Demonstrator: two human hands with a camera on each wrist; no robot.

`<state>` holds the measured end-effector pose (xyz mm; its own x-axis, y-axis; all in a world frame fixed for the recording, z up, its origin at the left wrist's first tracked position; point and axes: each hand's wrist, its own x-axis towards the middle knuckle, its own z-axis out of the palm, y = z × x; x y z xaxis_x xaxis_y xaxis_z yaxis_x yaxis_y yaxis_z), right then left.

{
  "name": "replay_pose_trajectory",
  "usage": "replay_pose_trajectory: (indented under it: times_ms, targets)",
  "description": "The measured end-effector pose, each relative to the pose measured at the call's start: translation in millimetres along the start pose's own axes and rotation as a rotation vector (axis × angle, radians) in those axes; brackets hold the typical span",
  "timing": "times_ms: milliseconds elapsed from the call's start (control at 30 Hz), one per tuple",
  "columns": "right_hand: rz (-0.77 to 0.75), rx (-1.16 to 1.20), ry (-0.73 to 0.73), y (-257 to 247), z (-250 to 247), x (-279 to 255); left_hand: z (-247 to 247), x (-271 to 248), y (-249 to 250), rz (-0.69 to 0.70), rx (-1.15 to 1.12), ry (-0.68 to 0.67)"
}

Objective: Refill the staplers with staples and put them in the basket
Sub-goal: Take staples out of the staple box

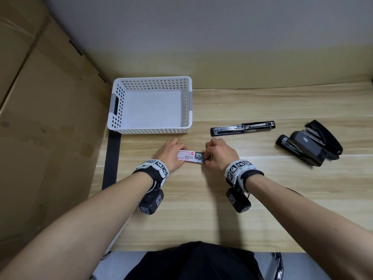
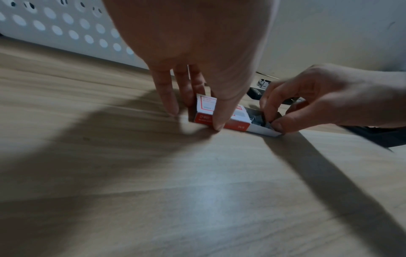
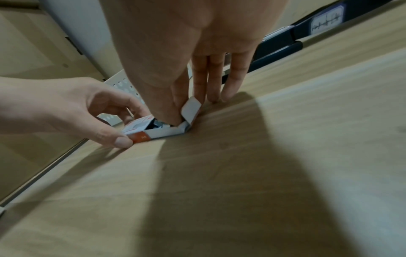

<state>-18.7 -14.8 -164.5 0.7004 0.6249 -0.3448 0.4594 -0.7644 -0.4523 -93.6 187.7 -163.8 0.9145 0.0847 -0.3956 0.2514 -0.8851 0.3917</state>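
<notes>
Wooden desk (image 1: 201,209) under your arms, with the white basket (image 1: 121,102) at the back left, nothing in it. Your left hand (image 1: 171,153) pinches the staple box (image 1: 186,155) flat on the desk. Your right hand (image 1: 218,152) digs finger and thumb into its open tray. Right of that, the open stapler (image 1: 242,128) waits, and two more staplers (image 1: 310,145) lie piled. Next, I think, lift out one strip gently.

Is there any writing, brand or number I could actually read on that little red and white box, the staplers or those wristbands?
None can be read.
staple box: red logo patch and small print, too blurred to read.
open stapler: a label shows in the right wrist view, marks blurred.
wristbands: black and white square code patterns, no letters.
white basket: no text.
</notes>
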Motion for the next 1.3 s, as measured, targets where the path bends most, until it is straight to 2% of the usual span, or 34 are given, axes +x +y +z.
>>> replay_pose_trajectory:
  times_ms: [133, 267, 367, 500, 633, 967, 1300]
  targets:
    - [0.036, 0.173, 0.062, 5.8, 0.5, -2.0, -4.2, -1.4, 2.7, 0.007, 0.020, -0.027]
    - [0.141, 0.347, 0.141, 20.0, -6.6, -6.6, -10.1, -1.0, 8.2, 0.016, 0.117, -0.068]
    - [0.212, 0.394, 0.154, 40.3, -7.3, -16.9, -13.2, 1.5, 17.5, 0.100, 0.200, -0.056]
    - [0.219, 0.442, 0.186, 61.3, -2.7, -32.0, -8.2, 6.8, 40.9, 0.234, 0.146, -0.009]
    - [0.198, 0.443, 0.205, 70.1, 3.7, -40.5, 4.1, 14.1, 65.6, 0.312, 0.152, -0.051]
    - [0.129, 0.397, 0.209, 83.6, 12.8, -62.6, 14.2, 27.2, 78.4, 0.259, 0.257, -0.028]
    - [0.120, 0.305, 0.147, 83.8, 6.6, -62.3, 15.1, 27.7, 77.5, 0.260, 0.222, -0.013]
